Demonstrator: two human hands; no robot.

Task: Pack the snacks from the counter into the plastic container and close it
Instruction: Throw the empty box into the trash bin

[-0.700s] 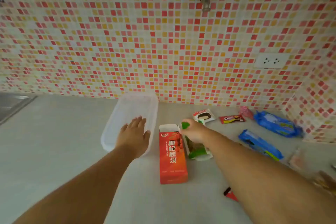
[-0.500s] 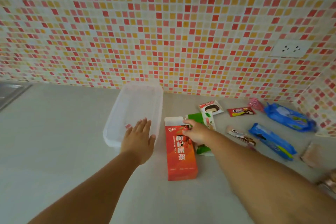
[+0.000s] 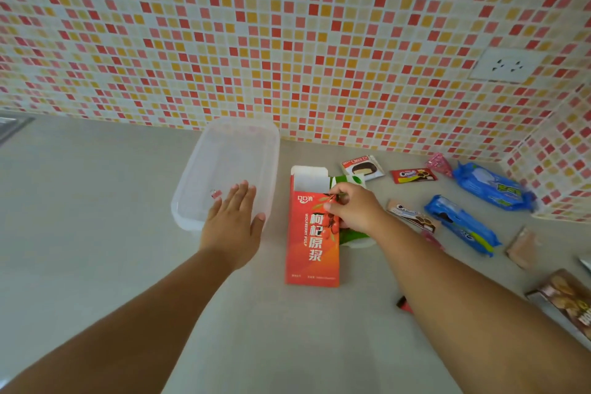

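A clear plastic container lies lengthwise on the grey counter against the tiled wall. My left hand rests flat on its near end with the fingers spread. Just right of it lies a red wolfberry pulp box, its top flap open. My right hand pinches the box's upper right edge, and the box still lies flat. A green packet lies partly hidden under that hand. I cannot tell whether the container has its lid on.
More snacks lie to the right: a Choco Pie, a small red packet, a pink packet, two blue packs, a brown bar, a beige packet, a brown box. A wall socket is above.
My right hand has left the green packet and moved left onto the red box's edge. My left hand has stayed on the container. The camera has tilted down and closer.
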